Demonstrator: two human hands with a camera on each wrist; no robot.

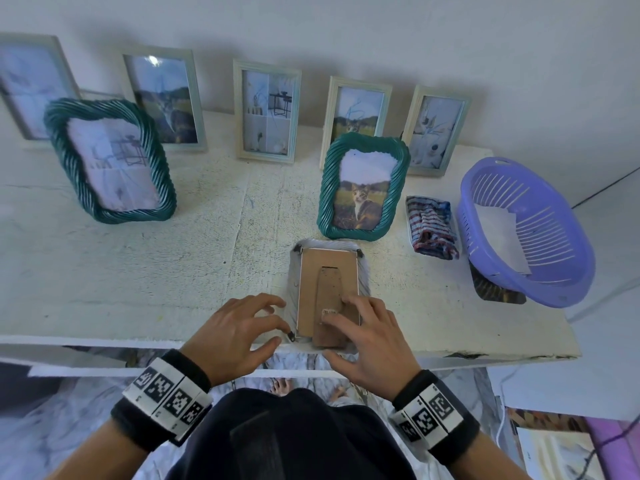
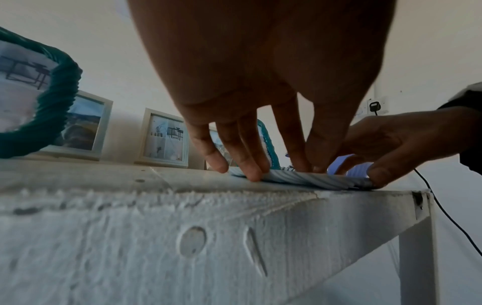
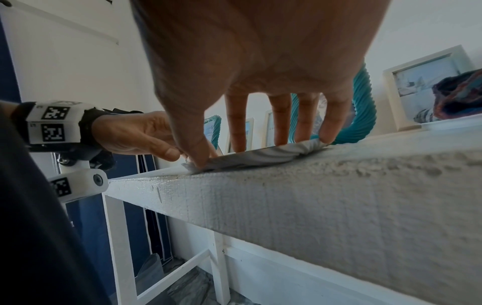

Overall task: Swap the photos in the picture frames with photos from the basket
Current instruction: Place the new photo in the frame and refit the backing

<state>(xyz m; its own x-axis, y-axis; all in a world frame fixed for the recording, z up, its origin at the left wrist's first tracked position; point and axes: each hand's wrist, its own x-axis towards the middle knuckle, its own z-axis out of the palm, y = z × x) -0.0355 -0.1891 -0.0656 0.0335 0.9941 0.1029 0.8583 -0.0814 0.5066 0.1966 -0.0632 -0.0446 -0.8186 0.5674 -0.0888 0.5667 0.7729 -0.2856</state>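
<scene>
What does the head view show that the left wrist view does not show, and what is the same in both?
Only the head view shows the brown backing board of the face-down frame, its corner clips, the striped cloth and the paper in the purple basket. Only the left wrist view shows the table's front edge and a wall plug. Both show the left hand and right hand at that frame, and the standing frames behind.

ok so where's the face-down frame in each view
Head: face-down frame lies at bottom centre, near the table edge.
Left wrist: a pale ribbed strip under the fingertips, right of centre.
Right wrist: a pale strip on the table edge, centre.
Shared landmark: teal cat frame behind it.
</scene>
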